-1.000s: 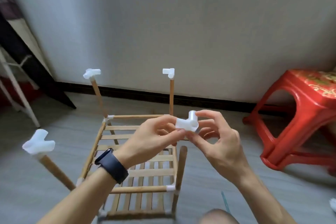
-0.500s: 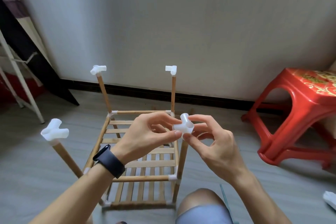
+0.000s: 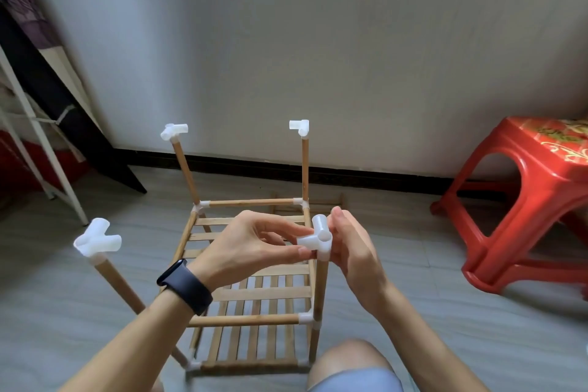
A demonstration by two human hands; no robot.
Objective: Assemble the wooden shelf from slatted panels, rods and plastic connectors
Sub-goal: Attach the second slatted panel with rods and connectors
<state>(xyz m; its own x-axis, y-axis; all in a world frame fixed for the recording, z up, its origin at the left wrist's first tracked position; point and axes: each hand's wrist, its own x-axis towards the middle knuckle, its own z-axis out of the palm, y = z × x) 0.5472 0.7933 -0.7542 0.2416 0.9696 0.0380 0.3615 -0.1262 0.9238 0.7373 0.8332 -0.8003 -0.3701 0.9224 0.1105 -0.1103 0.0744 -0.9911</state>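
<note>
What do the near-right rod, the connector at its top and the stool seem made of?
Rod: probably bamboo or wood, matt tan with faint grain. Connector: white plastic, smooth, slightly translucent. Stool: red moulded plastic, glossy highlights.

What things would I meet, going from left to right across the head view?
white metal frame → near-left connector → far-left connector → near-right connector → red stool

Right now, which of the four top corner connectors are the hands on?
The near-right connector: the left hand and right hand both pinch it atop its rod. The near-left connector, far-left connector and far-right connector stand untouched.
</note>
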